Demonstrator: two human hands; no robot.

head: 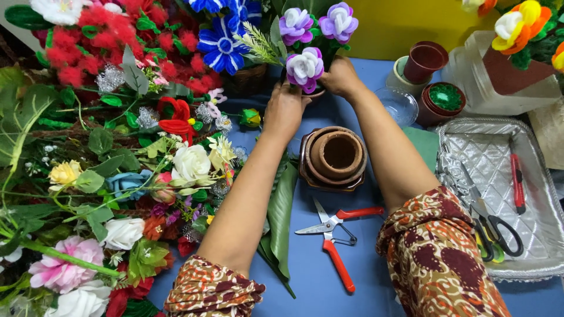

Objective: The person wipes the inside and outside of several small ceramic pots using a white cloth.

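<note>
Both my arms reach forward over a blue table [364, 276]. My left hand [284, 109] and my right hand [341, 76] close around a small pot [315, 93], mostly hidden between them. The pot holds purple-and-white artificial flowers [305, 66]. Nearer me sits a stack of brown clay pots [336, 155] on a dark saucer. Red-handled pruning shears [333, 230] lie open on the table between my forearms. A long green leaf [281, 217] lies under my left forearm.
A big heap of artificial flowers [106, 147] fills the left side. A silver foil tray [499, 176] at right holds black scissors [493, 223] and a red tool [517, 182]. Small pots [426, 61], a clear bowl [398, 104] and a plastic jug [499, 76] stand behind.
</note>
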